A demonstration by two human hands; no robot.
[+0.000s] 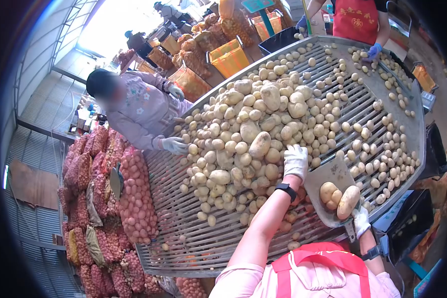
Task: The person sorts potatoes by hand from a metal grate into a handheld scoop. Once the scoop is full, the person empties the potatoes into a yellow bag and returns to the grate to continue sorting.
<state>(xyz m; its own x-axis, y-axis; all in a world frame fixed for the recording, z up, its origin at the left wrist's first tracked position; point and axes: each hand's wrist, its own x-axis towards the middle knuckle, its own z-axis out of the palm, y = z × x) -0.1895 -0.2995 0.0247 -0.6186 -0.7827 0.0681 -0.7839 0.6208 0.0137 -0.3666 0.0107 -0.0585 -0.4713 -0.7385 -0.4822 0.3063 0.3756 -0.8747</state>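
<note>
A large heap of potatoes (251, 130) lies on a slatted metal table (184, 248). My left hand (296, 161), in a white glove, rests at the heap's right edge, its fingers on potatoes; whether it grips one I cannot make out. Near the table's front edge, my right hand (361, 222), also gloved, is closed round the handle of a metal scoop (319, 191). The scoop holds a few large potatoes (348, 202). Smaller potatoes (382, 169) are scattered to the scoop's right.
Across the left side, a co-worker (146, 107) reaches gloved hands toward the heap. Another person in a red apron (355, 22) works at the far end. Net sacks (136, 193) are stacked at left. Yellow crates (228, 58) stand behind, and a black bin (412, 218) is at right.
</note>
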